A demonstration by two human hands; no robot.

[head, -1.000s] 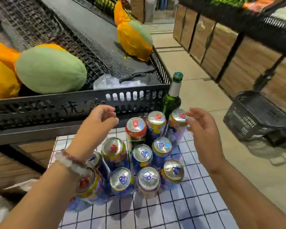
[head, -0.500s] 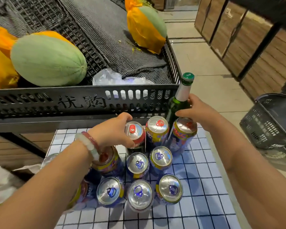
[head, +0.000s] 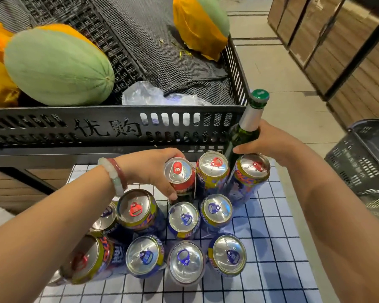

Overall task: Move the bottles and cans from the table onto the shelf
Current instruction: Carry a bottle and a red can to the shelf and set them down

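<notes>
Left hand (head: 153, 169) clamps the red aluminium can (head: 181, 179); right hand (head: 269, 142) grips the green glass bottle (head: 244, 130); eleven upright cans crowd beneath them.

Just one view here, head-mounted, looking steeply down and forward, close over the checkered table (head: 271, 248). The black shelf rail (head: 109, 127) sits right ahead, floor off right. No second view to overlap.

My left hand (head: 150, 169) grips the upright red aluminium can (head: 181, 179), my right hand (head: 269, 142) the upright green glass bottle (head: 244, 132), far of the standing blue-yellow cans (head: 184, 219).
</notes>
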